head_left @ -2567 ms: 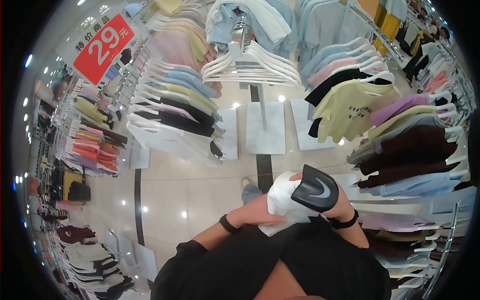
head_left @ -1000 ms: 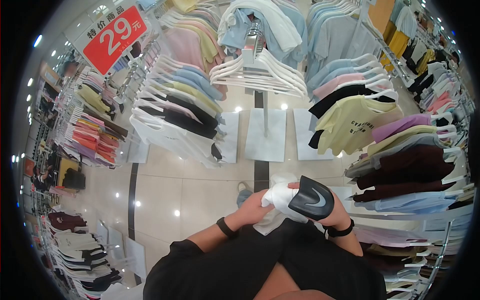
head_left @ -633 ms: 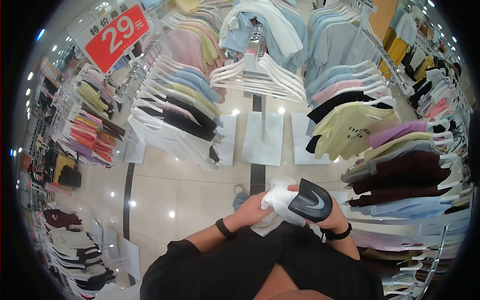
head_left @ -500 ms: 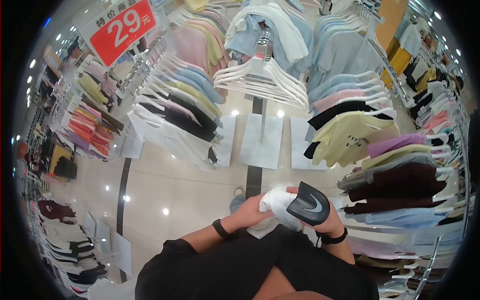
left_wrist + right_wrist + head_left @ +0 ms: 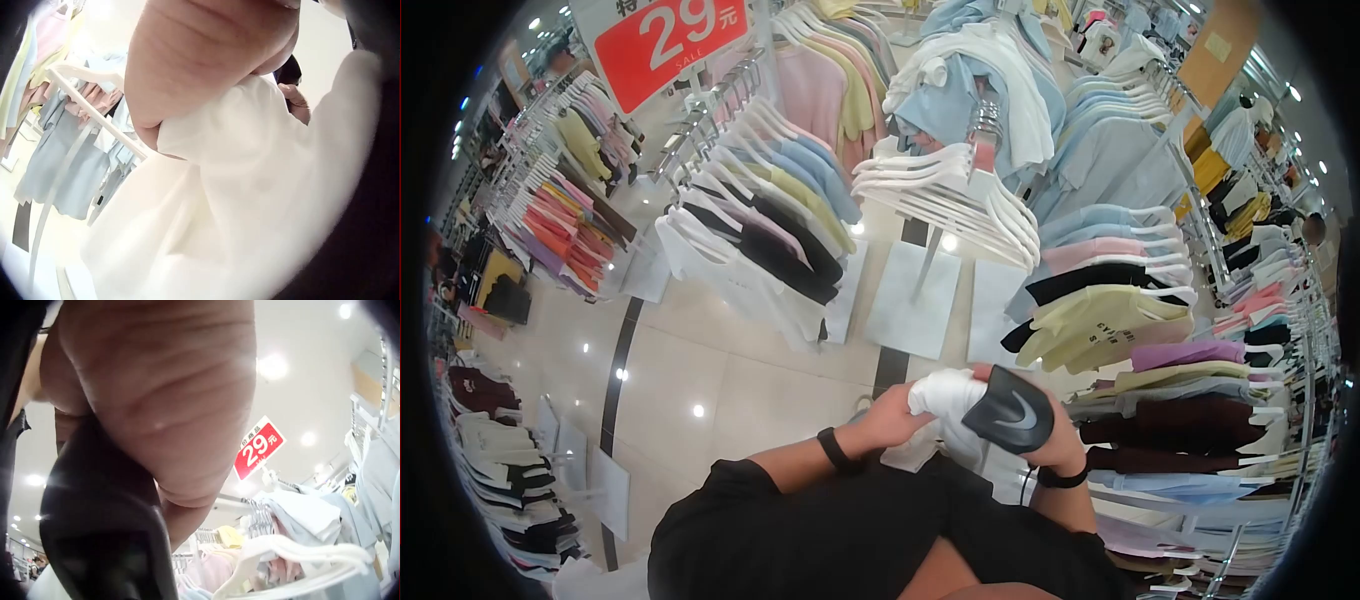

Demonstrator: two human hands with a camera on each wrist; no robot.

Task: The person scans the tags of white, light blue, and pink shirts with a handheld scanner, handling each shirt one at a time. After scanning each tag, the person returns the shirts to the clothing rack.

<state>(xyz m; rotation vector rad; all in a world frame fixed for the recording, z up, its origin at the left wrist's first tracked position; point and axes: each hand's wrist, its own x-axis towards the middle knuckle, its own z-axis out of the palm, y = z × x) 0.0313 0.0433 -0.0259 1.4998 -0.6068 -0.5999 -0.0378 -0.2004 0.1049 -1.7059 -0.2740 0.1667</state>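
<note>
In the head view a white cloth (image 5: 945, 396) is bunched between the two hands in front of the body. The left hand (image 5: 890, 415) grips its left side; in the left wrist view the fingers and palm (image 5: 212, 56) close over the white cloth (image 5: 250, 181), which hangs in folds. The right hand (image 5: 1055, 437) holds a black curved device (image 5: 1012, 410) with a grey curved mark, its end beside the cloth. Seen from the right wrist, the palm (image 5: 162, 394) wraps the black device (image 5: 106, 519). Some right fingertips are hidden behind device and cloth.
White hangers (image 5: 950, 190) hang on a rack ahead, near folded garments (image 5: 1020, 95). Clothing racks stand left, with a white shirt (image 5: 740, 275), and right, with a yellow shirt (image 5: 1100, 325). A red 29 sign (image 5: 670, 45) stands upper left; tiled floor (image 5: 710, 350) lies between.
The head view has turned, so the racks ahead sit lower and farther right. Both hands keep hold of the cloth and the device; the cloth looks more gathered than in the earliest frame.
</note>
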